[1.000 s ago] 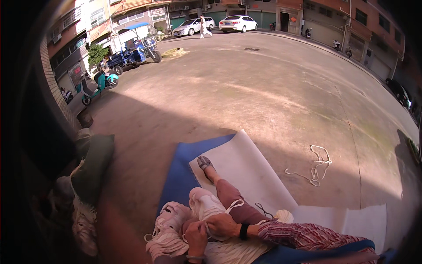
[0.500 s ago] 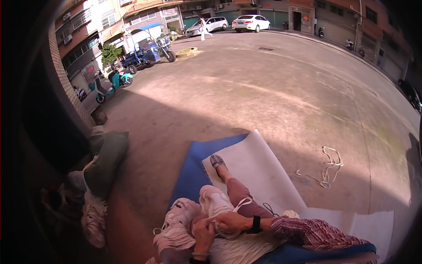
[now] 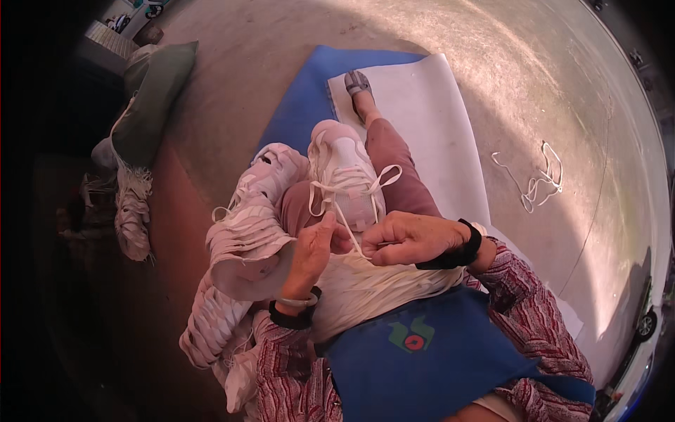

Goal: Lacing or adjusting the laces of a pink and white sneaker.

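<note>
A white sneaker rests between my legs, its toe pointing away and its laces crossed, with a loop out to the right side. My right hand is closed, pinching a white shoelace that runs taut from the sneaker. Left of it, my left hand is curled with thumb raised, against a lace loop below the sneaker's tongue; its grip is partly hidden. More white sneakers lie strung together by my left leg. A bundle of white laces lies across my lap above a blue apron.
My outstretched leg lies on a white sheet beside a blue one. Loose cord is on the concrete at right. At left stand a dark green sack and more white sneakers. A car shows at the right rim.
The view has tipped down toward my lap, so the street is mostly gone. My hands, close together before, have moved apart, and a length of shoelace now shows between them.
</note>
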Motion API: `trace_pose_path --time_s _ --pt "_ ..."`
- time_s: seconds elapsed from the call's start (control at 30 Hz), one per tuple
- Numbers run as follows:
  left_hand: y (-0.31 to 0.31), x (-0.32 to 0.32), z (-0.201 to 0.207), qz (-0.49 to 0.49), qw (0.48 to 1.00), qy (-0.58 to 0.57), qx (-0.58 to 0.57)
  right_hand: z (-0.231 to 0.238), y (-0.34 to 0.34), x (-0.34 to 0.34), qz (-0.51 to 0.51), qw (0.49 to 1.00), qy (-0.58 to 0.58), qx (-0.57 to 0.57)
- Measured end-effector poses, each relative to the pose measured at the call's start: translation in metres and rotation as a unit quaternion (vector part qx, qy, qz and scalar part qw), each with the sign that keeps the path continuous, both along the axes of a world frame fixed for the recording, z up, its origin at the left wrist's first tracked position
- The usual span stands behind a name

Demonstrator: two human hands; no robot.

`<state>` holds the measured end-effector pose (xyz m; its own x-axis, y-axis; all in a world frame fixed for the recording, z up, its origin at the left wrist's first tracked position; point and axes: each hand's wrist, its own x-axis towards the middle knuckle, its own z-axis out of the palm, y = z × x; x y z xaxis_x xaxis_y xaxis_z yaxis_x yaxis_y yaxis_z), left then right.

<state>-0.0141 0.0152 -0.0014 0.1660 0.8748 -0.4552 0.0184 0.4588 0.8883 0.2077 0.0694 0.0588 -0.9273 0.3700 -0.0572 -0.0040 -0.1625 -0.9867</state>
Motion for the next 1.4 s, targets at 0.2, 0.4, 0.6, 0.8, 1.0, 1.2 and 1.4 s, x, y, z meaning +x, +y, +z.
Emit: trace_pose_path --time_s 0.2,0.4,0.6,0.8,1.0,1.2,1.4 --pt "0.028 0.022 -0.006 -0.018 0.94 -0.249 -0.233 0.005 -0.006 -0.004 0.086 0.996 0.039 0.006" --pt "0.021 0.052 -0.005 0.027 0.909 -0.32 -0.264 -0.01 -0.015 -0.006 0.106 0.992 0.037 0.052" --pt "0.007 0.033 0.015 -0.039 0.978 -0.152 -0.134 -0.009 -0.005 0.017 0.161 0.975 -0.1 0.112" --pt "-0.011 0.026 0.03 -0.127 0.979 -0.086 -0.138 -0.025 -0.005 0.027 -0.039 0.986 -0.074 0.143" --pt "-0.005 0.057 0.022 -0.154 0.974 -0.097 -0.133 -0.018 0.011 0.008 -0.203 0.943 -0.195 0.178" --pt "-0.001 0.073 0.016 -0.165 0.978 -0.103 -0.072 -0.042 0.017 -0.008 -0.233 0.88 -0.176 0.374" --pt "-0.016 0.027 0.035 -0.136 0.971 -0.128 -0.148 -0.022 0.028 0.022 -0.098 0.921 -0.336 0.169"
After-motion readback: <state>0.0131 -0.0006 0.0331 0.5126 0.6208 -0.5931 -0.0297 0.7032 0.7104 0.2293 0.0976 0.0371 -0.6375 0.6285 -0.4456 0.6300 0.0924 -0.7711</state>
